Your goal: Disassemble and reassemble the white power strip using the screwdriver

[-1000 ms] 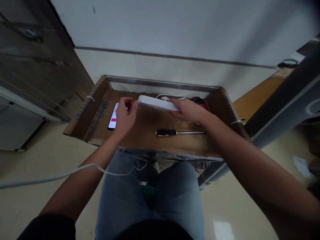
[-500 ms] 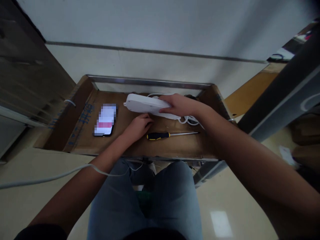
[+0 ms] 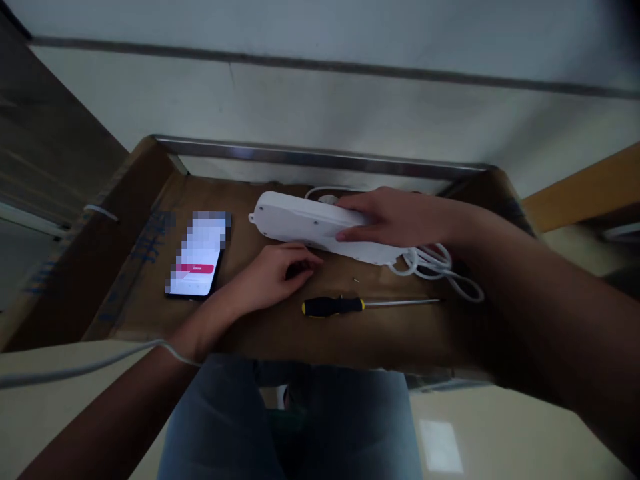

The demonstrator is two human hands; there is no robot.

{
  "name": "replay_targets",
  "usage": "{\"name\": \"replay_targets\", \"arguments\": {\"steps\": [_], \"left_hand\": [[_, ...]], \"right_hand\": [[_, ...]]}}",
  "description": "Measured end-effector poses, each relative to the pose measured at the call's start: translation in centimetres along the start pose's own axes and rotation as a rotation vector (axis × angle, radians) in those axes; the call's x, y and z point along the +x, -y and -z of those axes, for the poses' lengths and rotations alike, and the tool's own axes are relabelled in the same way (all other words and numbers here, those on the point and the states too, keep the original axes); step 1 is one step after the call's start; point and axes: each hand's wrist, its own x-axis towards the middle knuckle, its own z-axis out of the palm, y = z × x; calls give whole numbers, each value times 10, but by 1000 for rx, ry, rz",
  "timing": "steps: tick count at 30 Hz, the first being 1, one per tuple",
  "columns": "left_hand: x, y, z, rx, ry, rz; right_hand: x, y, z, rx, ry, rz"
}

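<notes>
My right hand (image 3: pixel 400 217) grips a white power strip (image 3: pixel 305 223) from above and holds it tilted just over the brown cardboard surface (image 3: pixel 380 333). The strip's white cord (image 3: pixel 435 267) lies coiled under my right wrist. My left hand (image 3: pixel 270 273) rests on the cardboard right below the strip, with its fingers curled and the tips pinched together; anything between them is hidden. A screwdriver (image 3: pixel 350 305) with a black and yellow handle lies just right of this hand. A tiny screw (image 3: pixel 355 280) sits between the screwdriver and the strip.
A phone (image 3: pixel 197 253) with a lit screen lies on the cardboard left of my left hand. A metal rail (image 3: pixel 310 157) runs along the far edge, against a pale wall. A thin white cable (image 3: pixel 90 363) crosses my left forearm. My knees are below the near edge.
My left hand dropped from the strip's left end to the cardboard below it and curled its fingers. My right hand lowered the strip. The view moved closer.
</notes>
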Motion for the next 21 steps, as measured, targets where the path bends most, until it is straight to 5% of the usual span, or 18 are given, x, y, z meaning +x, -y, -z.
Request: {"name": "replay_targets", "arguments": {"steps": [13, 21], "left_hand": [[12, -7, -3, 79, 158, -76], [32, -13, -20, 257, 254, -340]], "right_hand": [[-5, -1, 0, 132, 34, -74], [-1, -13, -3, 245, -52, 42]]}}
